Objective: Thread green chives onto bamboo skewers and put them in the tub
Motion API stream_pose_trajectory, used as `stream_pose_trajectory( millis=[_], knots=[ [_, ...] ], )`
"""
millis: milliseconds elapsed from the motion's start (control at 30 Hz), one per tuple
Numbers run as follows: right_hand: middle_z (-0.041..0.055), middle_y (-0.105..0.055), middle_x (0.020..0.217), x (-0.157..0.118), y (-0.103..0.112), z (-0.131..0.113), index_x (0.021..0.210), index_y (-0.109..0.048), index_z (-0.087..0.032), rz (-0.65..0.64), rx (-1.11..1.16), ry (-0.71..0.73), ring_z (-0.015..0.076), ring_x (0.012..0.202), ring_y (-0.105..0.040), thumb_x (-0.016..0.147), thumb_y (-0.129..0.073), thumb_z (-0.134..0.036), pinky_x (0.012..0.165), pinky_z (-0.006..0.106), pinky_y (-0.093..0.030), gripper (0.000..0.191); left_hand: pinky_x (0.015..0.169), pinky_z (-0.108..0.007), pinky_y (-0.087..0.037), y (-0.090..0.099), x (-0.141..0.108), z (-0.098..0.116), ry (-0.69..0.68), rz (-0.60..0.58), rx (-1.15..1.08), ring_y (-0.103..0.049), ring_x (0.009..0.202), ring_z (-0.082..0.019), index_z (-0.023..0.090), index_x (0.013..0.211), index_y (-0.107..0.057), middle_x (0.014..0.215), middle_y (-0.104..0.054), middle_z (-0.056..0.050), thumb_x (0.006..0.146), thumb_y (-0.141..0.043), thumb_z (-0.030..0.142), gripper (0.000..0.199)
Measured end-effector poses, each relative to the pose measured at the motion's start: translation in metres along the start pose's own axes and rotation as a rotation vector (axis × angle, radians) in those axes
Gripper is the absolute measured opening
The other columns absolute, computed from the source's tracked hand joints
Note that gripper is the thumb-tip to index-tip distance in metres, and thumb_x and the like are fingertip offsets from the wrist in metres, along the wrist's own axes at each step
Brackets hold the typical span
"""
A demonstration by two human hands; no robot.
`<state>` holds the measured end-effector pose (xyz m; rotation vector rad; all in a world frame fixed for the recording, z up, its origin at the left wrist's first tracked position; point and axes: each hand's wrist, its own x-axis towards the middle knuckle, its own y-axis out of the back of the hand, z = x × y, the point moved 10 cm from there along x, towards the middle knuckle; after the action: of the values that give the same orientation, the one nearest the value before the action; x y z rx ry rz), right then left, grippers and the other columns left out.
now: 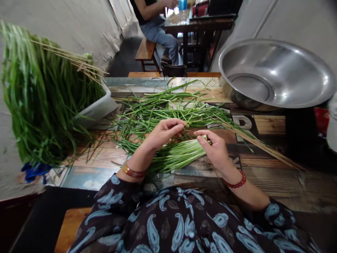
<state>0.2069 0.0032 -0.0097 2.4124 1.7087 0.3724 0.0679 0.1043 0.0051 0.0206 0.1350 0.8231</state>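
Note:
My left hand (168, 131) is closed in a pinch, its fingertips at the pale end of a chive (186, 125) above the loose pile. To its right, my right hand (214, 146) is closed around a thin bamboo skewer (216, 172), mostly hidden by the fingers. A row of chives (181, 154) lies side by side, pale root ends gathered at the right fingertips and green leaves spread leftward. Behind both hands, loose chives (158, 109) are heaped across the table. Several bare bamboo skewers (263, 144) lie at the right.
At left, long chives (47, 95) on skewers hang over a white plastic tub (98, 107). A large steel basin (279, 75) stands at the back right of the patchwork-patterned table (92, 175). Beyond it, a person (158, 31) sits at another table (202, 24).

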Motion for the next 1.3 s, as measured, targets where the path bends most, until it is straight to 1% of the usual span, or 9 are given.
stream_pose_trajectory(
  millis=[100, 167, 233, 433, 567, 700, 867, 1133, 1300],
  knots=[
    [0.0046, -0.078, 0.103, -0.001, 0.002, -0.003, 0.100, -0.073, -0.023, 0.006, -0.025, 0.020, 0.0204, 0.092, -0.071, 0.091, -0.059, -0.039, 0.087, 0.034, -0.054, 0.023, 0.078, -0.028, -0.050, 0.013, -0.004, 0.026, -0.119, 0.039, 0.000, -0.062, 0.081, -0.014, 0.016, 0.082, -0.072, 0.087, -0.069, -0.004, 0.079, -0.076, 0.037, 0.021],
    [0.0044, -0.078, 0.103, -0.002, 0.002, -0.004, 0.100, -0.073, -0.024, 0.006, -0.023, 0.026, 0.0205, 0.092, -0.071, 0.091, -0.059, -0.039, 0.087, 0.034, -0.054, 0.022, 0.089, -0.032, -0.051, 0.028, -0.006, 0.045, -0.210, 0.114, 0.044, -0.063, 0.097, -0.019, 0.018, 0.080, -0.071, 0.099, -0.070, -0.006, 0.079, -0.076, 0.034, 0.017],
    [0.0041, -0.078, 0.102, -0.002, 0.003, -0.004, 0.099, -0.073, -0.024, 0.014, -0.015, 0.024, 0.0204, 0.092, -0.071, 0.090, -0.059, -0.038, 0.086, 0.034, -0.055, 0.022, 0.091, -0.035, -0.052, 0.044, -0.008, 0.060, -0.270, 0.202, 0.056, -0.064, 0.103, -0.021, 0.019, 0.079, -0.069, 0.104, -0.070, -0.007, 0.079, -0.076, 0.033, 0.016],
    [0.0046, -0.078, 0.102, -0.006, 0.004, -0.005, 0.100, -0.074, -0.024, 0.020, -0.046, 0.033, 0.0210, 0.092, -0.072, 0.090, -0.060, -0.039, 0.084, 0.034, -0.055, 0.023, 0.065, -0.026, -0.053, 0.073, -0.008, 0.094, -0.370, 0.368, 0.087, -0.063, 0.071, -0.012, 0.020, 0.084, -0.059, 0.082, -0.065, -0.002, 0.083, -0.067, 0.026, 0.010],
    [0.0053, -0.078, 0.103, -0.007, 0.003, -0.002, 0.100, -0.074, -0.024, 0.023, -0.053, 0.054, 0.0221, 0.094, -0.072, 0.090, -0.060, -0.041, 0.086, 0.036, -0.055, 0.024, 0.068, -0.025, -0.054, 0.081, -0.004, 0.108, -0.383, 0.405, 0.132, -0.065, 0.073, -0.011, 0.020, 0.084, -0.057, 0.084, -0.068, -0.002, 0.085, -0.065, 0.026, 0.010],
    [0.0054, -0.078, 0.105, -0.006, 0.002, -0.001, 0.100, -0.075, -0.024, 0.024, -0.064, 0.069, 0.0223, 0.096, -0.072, 0.090, -0.060, -0.042, 0.088, 0.036, -0.054, 0.026, 0.078, -0.027, -0.054, 0.082, -0.004, 0.126, -0.427, 0.401, 0.180, -0.067, 0.087, -0.013, 0.018, 0.082, -0.061, 0.092, -0.071, -0.004, 0.087, -0.065, 0.027, 0.011],
    [0.0063, -0.078, 0.105, -0.007, 0.003, -0.003, 0.100, -0.075, -0.023, 0.025, -0.078, 0.083, 0.0236, 0.096, -0.072, 0.090, -0.060, -0.043, 0.089, 0.039, -0.054, 0.027, 0.087, -0.032, -0.053, 0.087, -0.017, 0.157, -0.537, 0.464, 0.281, -0.066, 0.103, -0.019, 0.018, 0.078, -0.063, 0.093, -0.069, -0.003, 0.078, -0.071, 0.016, 0.008],
    [0.0052, -0.079, 0.100, -0.006, 0.002, -0.006, 0.097, -0.075, -0.023, 0.038, 0.000, 0.095, 0.0228, 0.094, -0.073, 0.087, -0.062, -0.039, 0.088, 0.038, -0.056, 0.023, 0.072, -0.025, -0.049, 0.095, -0.013, 0.163, -0.525, 0.510, 0.498, -0.058, 0.080, -0.013, 0.017, 0.064, -0.061, 0.079, -0.062, -0.001, 0.066, -0.079, 0.012, 0.018],
    [0.0060, -0.079, 0.101, -0.005, 0.001, -0.006, 0.097, -0.074, -0.023, 0.030, -0.004, 0.104, 0.0226, 0.093, -0.073, 0.087, -0.061, -0.039, 0.088, 0.037, -0.055, 0.023, 0.062, -0.023, -0.044, 0.083, 0.001, 0.142, -0.438, 0.380, 0.442, -0.052, 0.063, -0.009, 0.014, 0.067, -0.065, 0.064, -0.058, 0.001, 0.078, -0.070, 0.018, 0.013]
  ],
)
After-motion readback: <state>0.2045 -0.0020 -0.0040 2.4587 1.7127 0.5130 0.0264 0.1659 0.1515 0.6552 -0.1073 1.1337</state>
